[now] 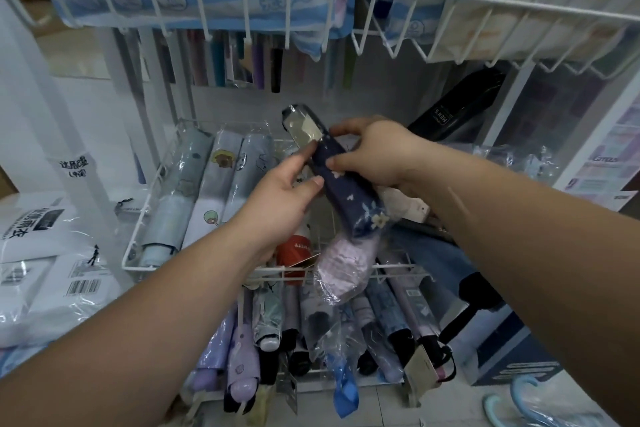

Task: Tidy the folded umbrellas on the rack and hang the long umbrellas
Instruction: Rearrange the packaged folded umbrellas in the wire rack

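I had both hands on the navy floral folded umbrella [348, 196], held tilted above the middle wire basket [136, 239] with its plastic-wrapped end toward 11 o'clock. My left hand [284, 201] pinched it between thumb and curled fingers. My right hand [377, 152] curled over it from 3 o'clock. Pale grey folded umbrellas [207, 184] lay side by side at its 9 o'clock.

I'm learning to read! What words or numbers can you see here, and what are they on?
"MEN'S": black folded umbrella, back right.
"Campus": pale printed sheet, right edge.
"雨衣": white packet, left; the characters before it are blurred.
Too blurred to read: handwritten label, barcode digits, red umbrella print, and the tag on the navy umbrella held by the left hand and right hand.
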Tool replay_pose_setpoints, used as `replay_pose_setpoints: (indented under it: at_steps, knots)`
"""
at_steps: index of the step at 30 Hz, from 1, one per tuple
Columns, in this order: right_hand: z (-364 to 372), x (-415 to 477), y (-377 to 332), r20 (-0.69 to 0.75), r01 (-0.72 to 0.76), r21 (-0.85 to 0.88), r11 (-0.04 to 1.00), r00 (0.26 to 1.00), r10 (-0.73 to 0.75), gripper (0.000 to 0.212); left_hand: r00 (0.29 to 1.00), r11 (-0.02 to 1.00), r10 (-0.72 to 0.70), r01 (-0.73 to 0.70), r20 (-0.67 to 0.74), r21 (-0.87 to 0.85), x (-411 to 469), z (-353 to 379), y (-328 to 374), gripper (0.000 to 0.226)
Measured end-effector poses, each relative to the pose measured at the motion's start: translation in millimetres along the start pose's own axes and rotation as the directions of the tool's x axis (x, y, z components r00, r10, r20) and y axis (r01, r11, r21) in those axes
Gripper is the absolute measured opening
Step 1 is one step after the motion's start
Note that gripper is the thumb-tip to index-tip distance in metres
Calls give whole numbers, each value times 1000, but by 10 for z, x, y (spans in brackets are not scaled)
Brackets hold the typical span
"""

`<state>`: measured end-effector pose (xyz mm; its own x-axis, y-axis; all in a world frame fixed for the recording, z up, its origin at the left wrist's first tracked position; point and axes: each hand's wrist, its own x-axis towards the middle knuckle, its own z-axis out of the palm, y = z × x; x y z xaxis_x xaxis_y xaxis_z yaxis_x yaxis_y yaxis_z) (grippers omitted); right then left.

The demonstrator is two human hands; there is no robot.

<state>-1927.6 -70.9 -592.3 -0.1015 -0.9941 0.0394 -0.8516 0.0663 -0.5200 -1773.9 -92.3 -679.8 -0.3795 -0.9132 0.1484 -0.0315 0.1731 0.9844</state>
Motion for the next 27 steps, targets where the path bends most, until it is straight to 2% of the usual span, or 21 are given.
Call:
replay_pose_setpoints:
  at_steps: [3,5,8,10,13,15,18,20,21,22,23,24,27]
  knots:
    - [184,106,-118,-53,-10,223,975,998,23,57,1000,990,-13,10,-19,-138,36,-141,81,59]
    - [340,181,-191,-75,-12,297,955,997,36,56,999,994,-15,11,-43,-108,91,-254,116,64]
    - [614,260,-204,-18,-81,432,898,995,98,60,998,991,-32,38,-46,131,187,-414,99,71]
    - [764,243,-173,60,-149,457,877,989,136,57,998,931,-47,31,35,364,191,-456,51,71]
    - [885,201,-103,138,-192,431,882,980,146,49,991,773,-46,-44,125,633,164,-458,-63,64]
    - [912,196,-79,174,-189,387,902,976,130,52,989,647,-30,-93,147,757,145,-476,-123,55]
    - [933,235,-57,231,-187,353,917,967,108,58,983,470,73,-185,171,863,129,-523,-180,44]
    - [952,265,-46,259,-157,297,942,963,79,64,971,263,122,-233,207,936,91,-514,-180,46]
    - [957,279,-45,257,-118,229,966,965,57,69,969,132,130,-227,210,965,76,-508,-176,51]
    - [960,293,-44,253,-71,164,984,967,28,71,970,46,128,-212,205,976,73,-511,-168,56]
    - [953,294,-50,254,-39,115,993,967,9,72,975,14,111,-196,193,981,71,-519,-153,63]
    - [950,295,-56,259,-21,80,997,966,-1,73,979,29,91,-187,184,982,75,-537,-149,69]
    - [937,271,-77,258,7,3,1000,966,-8,77,986,126,35,-167,164,978,89,-613,-173,79]
